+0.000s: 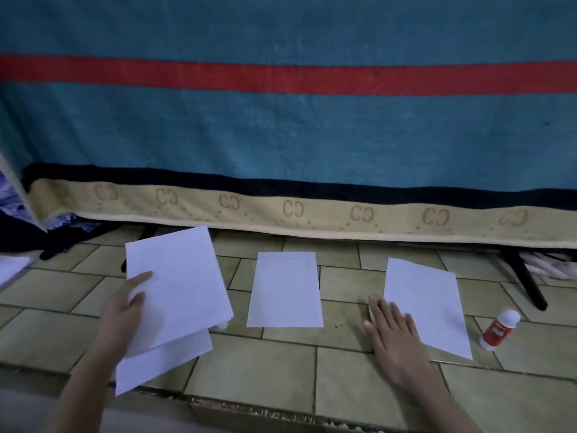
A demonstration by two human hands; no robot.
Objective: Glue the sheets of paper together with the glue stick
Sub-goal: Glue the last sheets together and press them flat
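Right hand (394, 339) flat, fingers straight on right sheet (427, 310), left hand (126, 310) seemingly pinching lifted sheet (179, 285), glue stick (499, 330) beside.

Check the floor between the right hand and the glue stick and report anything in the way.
Only the right-hand sheet lies between them, flat on the tiled floor. The right hand rests flat on its left edge; the glue stick lies just past its right edge. Nothing upright blocks the reach.

A teal blanket (281, 135) hangs across the whole back from nine o'clock to three o'clock, crossed by a red stripe (281, 75), with a dark band and a beige border (281, 210) of repeated letter marks along its lower edge. Below it lies a floor of yellowish tiles (265, 364). At three o'clock a black leg (527, 281) slants down from under the blanket. At nine o'clock dark cloth (18, 239) is bunched.
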